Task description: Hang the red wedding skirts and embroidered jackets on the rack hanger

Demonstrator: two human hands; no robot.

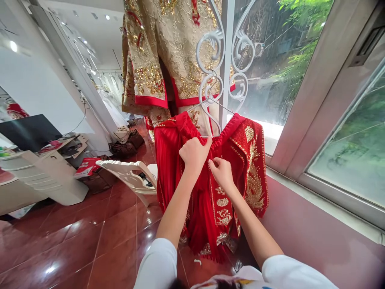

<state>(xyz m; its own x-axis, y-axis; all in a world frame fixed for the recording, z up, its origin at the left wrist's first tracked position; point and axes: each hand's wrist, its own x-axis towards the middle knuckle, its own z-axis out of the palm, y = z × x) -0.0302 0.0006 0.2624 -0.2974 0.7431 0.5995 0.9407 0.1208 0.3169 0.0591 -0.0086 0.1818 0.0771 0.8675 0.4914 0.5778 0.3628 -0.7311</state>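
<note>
A red pleated skirt [168, 160] with gold embroidery hangs in front of me from a thin wire hanger [214, 86], its gathered waistband spread across the hanger. My left hand [195, 154] is closed at the middle of the waistband, its fingertips by the hanger's lower bar. A little lower and to the right, my right hand [222, 172] pinches the red cloth at the front. The fingers of both hands are partly hidden from this side. Gold phoenix-like embroidery [255, 176] covers the skirt's right panel.
Behind the skirt hangs a gold-beaded jacket [150, 76] with red trim, beside a white scrolled metal stand [228, 60]. A window [288, 76] and sill line the right. On the left are a white chair [129, 174], a desk [45, 176] and bags [126, 144].
</note>
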